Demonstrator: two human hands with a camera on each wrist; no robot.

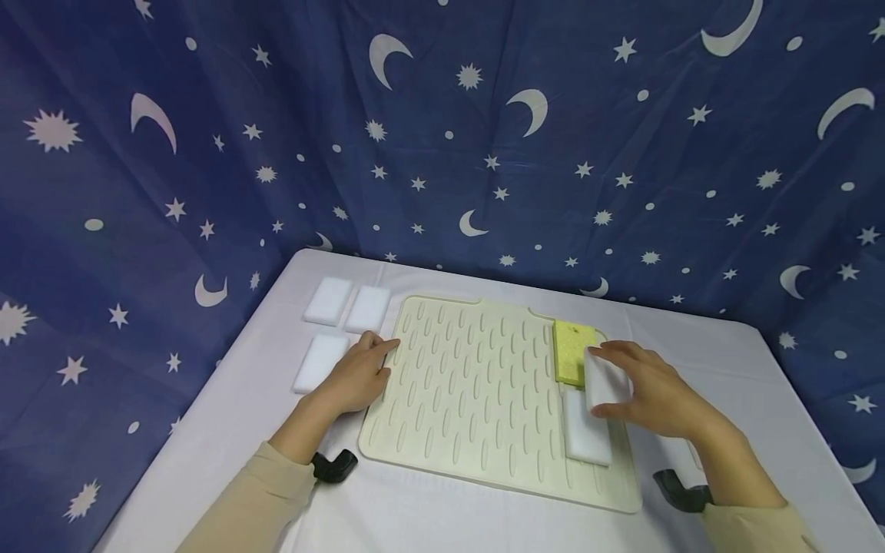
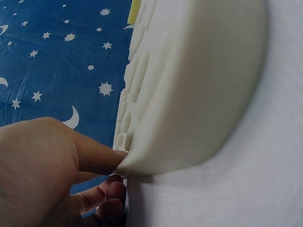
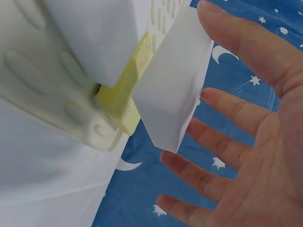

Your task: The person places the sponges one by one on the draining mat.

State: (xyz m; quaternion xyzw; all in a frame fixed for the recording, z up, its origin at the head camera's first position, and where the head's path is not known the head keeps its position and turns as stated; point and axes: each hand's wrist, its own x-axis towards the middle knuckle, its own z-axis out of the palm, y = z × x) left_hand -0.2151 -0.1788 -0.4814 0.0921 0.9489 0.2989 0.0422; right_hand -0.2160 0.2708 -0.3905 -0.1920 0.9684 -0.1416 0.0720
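Right hand (image 1: pixel 653 395) pinches a white rectangular foam block (image 1: pixel 608 376) near the yellow rectangular sponge (image 1: pixel 571 352) on a cream ridged mat (image 1: pixel 470 384); left hand (image 1: pixel 356 376) touches mat's left edge, whether gripping cannot tell.

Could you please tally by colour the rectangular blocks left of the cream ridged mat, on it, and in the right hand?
White rectangular foam-like blocks: 5
Yellow rectangular sponge block: 1
Total: 6

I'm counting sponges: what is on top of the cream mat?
A yellow sponge and a white sponge lie on the right of the mat. The right hand holds another white sponge, partly hiding the yellow one from the head view. The surface under those two is covered.
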